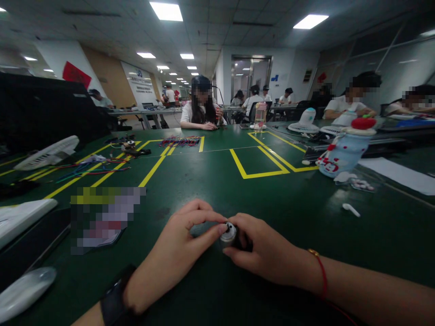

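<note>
A small electric motor (229,233), a short metal cylinder with a silver end face and dark holes in it, stands on the green table in front of me. My right hand (253,240) is closed around its side, thumb at the near edge and fingers behind. From the left, my left hand (195,231) brings thumb and forefinger together in a pinch at the motor's top face. Whatever lies between those fingertips is too small to make out. The motor's lower part is in shadow and partly covered by my right hand.
Yellow tape (267,175) marks rectangles on the table. Bundled wires (181,141) and loose cables (98,170) lie farther off. A blue bottle (346,151), a white earbud (351,210) and paper are at right; a computer mouse (27,292) is at left. A person (202,108) sits opposite.
</note>
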Tool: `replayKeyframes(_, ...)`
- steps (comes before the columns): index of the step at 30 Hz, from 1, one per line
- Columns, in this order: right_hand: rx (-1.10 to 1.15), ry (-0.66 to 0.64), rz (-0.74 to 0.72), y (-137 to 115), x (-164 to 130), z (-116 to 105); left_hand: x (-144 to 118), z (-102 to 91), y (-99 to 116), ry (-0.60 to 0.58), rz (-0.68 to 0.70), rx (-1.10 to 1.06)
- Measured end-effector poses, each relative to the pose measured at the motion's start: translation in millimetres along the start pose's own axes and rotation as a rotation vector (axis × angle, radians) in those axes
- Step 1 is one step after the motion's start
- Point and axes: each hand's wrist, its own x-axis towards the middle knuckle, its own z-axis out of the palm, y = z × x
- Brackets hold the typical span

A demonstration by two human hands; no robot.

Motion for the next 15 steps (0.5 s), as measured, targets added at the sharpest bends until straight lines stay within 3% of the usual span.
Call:
replayKeyframes(8,-0.008,-0.010,-0.003,-0.4,-1.0,-1.8,-5.1,-3.4,3.1,-0.052,0.000,0.003)
replayKeyframes(15,0.013,-0.013,0.034,-3.9,-3.5,-5.1,-1.3,-18.8,-32.2,0.006,-0.294,-0.079)
